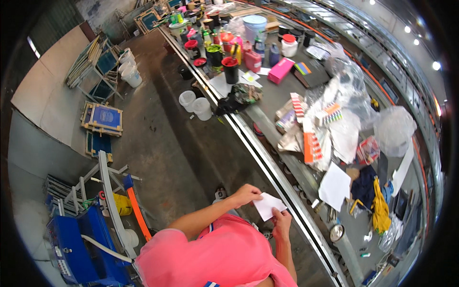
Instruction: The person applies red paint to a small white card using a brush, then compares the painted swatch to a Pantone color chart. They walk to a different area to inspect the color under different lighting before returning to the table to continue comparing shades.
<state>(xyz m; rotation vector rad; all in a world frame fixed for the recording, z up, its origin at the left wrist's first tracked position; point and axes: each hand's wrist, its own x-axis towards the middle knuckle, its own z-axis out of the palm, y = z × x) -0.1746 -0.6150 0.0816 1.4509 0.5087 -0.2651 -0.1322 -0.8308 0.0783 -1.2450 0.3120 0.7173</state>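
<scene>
Left hand point(245, 195) and right hand point(282, 222) at opposite sides of white paper point(267, 206)

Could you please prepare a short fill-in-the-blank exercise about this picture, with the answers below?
1. The left hand and the right hand both hold the same ____-coloured paper.
2. The long box on the table is bright ____.
3. Toward the upper left, white buckets stand on the ____.

Missing words: white; pink; floor.

Right hand point(282, 223) hides part of the white paper point(266, 205); lower edge crops the pink shirt point(210, 253); farthest containers point(195, 14) on the bench point(273, 92) too small to identify.
</scene>
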